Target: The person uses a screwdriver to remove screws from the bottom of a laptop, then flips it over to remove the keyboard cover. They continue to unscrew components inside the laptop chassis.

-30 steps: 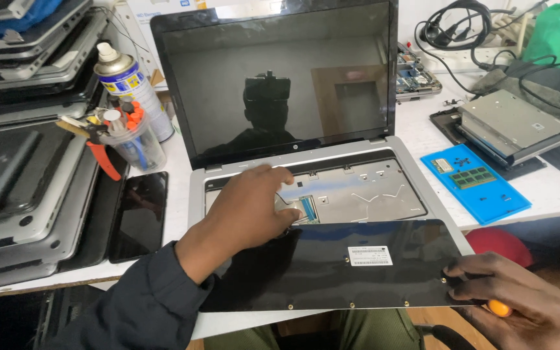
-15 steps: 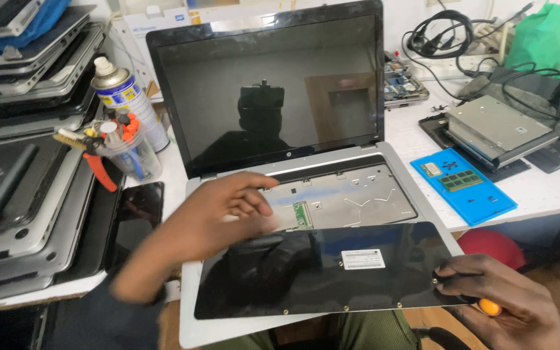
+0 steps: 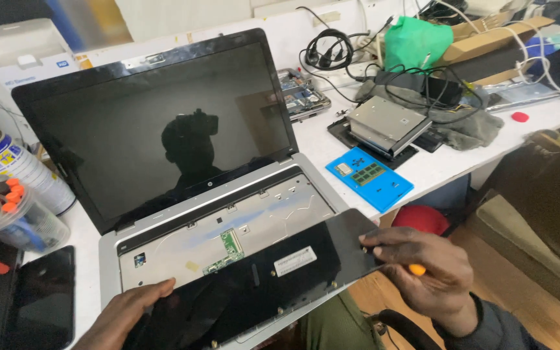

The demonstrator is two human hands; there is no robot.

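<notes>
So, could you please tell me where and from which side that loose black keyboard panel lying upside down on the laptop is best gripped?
Probably by its two short ends, one from each side. The keyboard panel is thin, wide and flat, lying over the laptop base, so only its edges offer purchase. The left hand already touches its left end, and the right hand pinches the right corner.

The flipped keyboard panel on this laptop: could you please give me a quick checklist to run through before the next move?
1. Both hands on the keyboard panel: left hand at its left edge, right hand at its right corner: ok.
2. Panel lifted off the metal tray: ok.
3. Ribbon cable free of the green connector: cannot tell.
4. Right hand's grip is shared with an orange-handled tool: not ok.
5. Screen upright, clear of the panel: ok.
</notes>
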